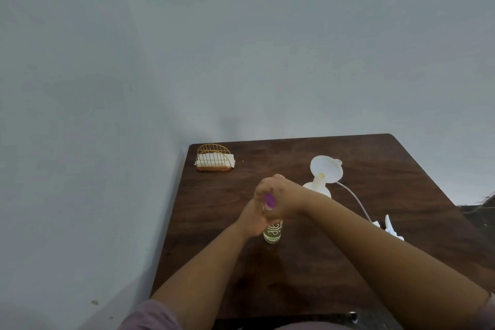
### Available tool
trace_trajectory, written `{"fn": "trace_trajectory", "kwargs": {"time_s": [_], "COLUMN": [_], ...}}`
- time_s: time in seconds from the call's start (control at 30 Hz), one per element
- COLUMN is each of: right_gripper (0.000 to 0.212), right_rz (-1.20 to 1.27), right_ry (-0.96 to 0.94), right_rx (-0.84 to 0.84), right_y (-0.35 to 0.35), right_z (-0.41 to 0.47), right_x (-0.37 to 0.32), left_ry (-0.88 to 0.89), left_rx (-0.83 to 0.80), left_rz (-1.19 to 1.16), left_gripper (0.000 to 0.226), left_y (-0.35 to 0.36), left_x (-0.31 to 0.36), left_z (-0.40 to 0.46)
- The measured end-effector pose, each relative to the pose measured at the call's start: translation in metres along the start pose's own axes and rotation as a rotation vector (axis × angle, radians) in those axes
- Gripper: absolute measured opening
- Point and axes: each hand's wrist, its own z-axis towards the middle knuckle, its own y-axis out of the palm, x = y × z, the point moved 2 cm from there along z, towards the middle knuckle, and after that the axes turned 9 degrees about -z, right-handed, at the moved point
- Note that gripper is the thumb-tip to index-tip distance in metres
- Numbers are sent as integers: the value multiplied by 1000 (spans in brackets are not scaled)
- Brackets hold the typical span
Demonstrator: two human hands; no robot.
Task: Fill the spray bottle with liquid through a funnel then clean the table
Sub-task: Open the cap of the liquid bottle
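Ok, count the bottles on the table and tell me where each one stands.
2. A clear bottle stands mid-table, held by both hands. A white bottle with the funnel in it stands behind, to the right. None seem hidden.

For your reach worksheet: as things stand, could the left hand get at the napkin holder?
Probably not yet: the left hand grips the bottle; once freed, bare table leads to the napkin holder.

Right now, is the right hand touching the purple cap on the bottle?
Touching. The head view shows the right hand with fingers curled round the purple cap atop the bottle, no gap visible; the left hand grips the bottle below.
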Motion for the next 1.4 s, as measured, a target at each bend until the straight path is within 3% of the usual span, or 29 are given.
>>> {"fn": "trace_trajectory", "kwargs": {"time_s": [0.07, 0.13, 0.23, 0.33, 0.43, 0.5, 0.57, 0.6, 0.7, 0.8, 0.87, 0.97, 1.1, 1.2, 1.3, 1.33, 1.4], "right_gripper": [35, 49, 50, 29, 36, 33, 40, 47, 43, 24, 50, 62, 27, 21, 54, 58, 45], "right_rz": [21, -233, -212, -267, -140, 7, -84, -164, -196, -199, -156, 9, -108, -192, -129, -80, 9], "right_ry": [88, 265, 386, 242, 84, 64, 154, 223, 356, 259, 174, 159, 396, 325, 241, 234, 237], "right_rx": [136, 246, 238, 66, -64, 126, 298, 298, 119, -55, -178, -94, 112, -14, -201, -180, -32], "right_y": [-4, -2, 18, 23, 2, -13, -20, -19, -2, -3, -9, -11, -3, 0, -9, -12, -12], "right_z": [0, 1, 4, 8, 5, 2, 3, 3, 4, 4, 5, 3, 1, 0, 1, 1, 2], "right_x": [-2, -6, -4, 0, 3, 4, 5, 5, 2, 3, 3, 2, -1, -4, -1, 0, 0], "left_ry": [-9, 33, -6, -28, -17, -50, -59, -52, -46, -15, 22, 40, -12, -10, 5, 11, 10], "left_rx": [39, -11, -45, -90, -62, -51, -47, -52, -56, -66, -84, -63, -58, -27, -47, -42, -30], "left_rz": [-2, 12, -3, -81, -67, -123, -160, -173, -173, -145, -116, -104, -153, -86, -75, -51, -48], "left_gripper": [62, 55, 50, 50, 57, 56, 55, 56, 57, 49, 49, 57, 62, 62, 53, 48, 43], "left_y": [-2, 2, 2, 0, 0, 1, 0, 0, 0, -1, 0, 3, -1, -2, 1, 3, 3], "left_x": [3, 0, 6, 9, 9, 8, 8, 7, 7, 7, 11, 10, 6, 3, 4, 3, 3], "left_z": [-2, 4, 1, 1, 2, -2, -2, 0, -1, 0, -1, -2, 0, 2, 3, 5, 5]}}
